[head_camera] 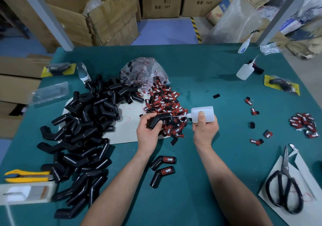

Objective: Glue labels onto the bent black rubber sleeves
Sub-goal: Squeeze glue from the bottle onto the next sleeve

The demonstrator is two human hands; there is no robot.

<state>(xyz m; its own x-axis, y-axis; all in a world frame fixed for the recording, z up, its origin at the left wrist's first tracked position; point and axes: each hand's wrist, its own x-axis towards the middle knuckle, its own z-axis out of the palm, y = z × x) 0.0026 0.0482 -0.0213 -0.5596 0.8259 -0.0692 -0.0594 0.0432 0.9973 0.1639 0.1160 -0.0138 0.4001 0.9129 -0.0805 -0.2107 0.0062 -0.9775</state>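
My left hand point(149, 131) grips a bent black rubber sleeve point(156, 120) above the green table point(200, 79). My right hand point(204, 129) holds a white glue bottle point(203, 114) on its side, its thin nozzle pointing left onto the sleeve. A heap of red-and-black labels point(167, 107) lies just behind both hands. Two sleeves with labels on them point(163, 168) lie near my left forearm. A large pile of bare black sleeves point(83, 130) fills the left side.
Black scissors point(284, 185) lie on white card at the right. A yellow knife point(26, 175) sits at the left edge. Two more glue bottles point(245, 69) stand at the back right, loose labels point(304, 123) at the far right. Cardboard boxes point(97, 15) stand behind the table.
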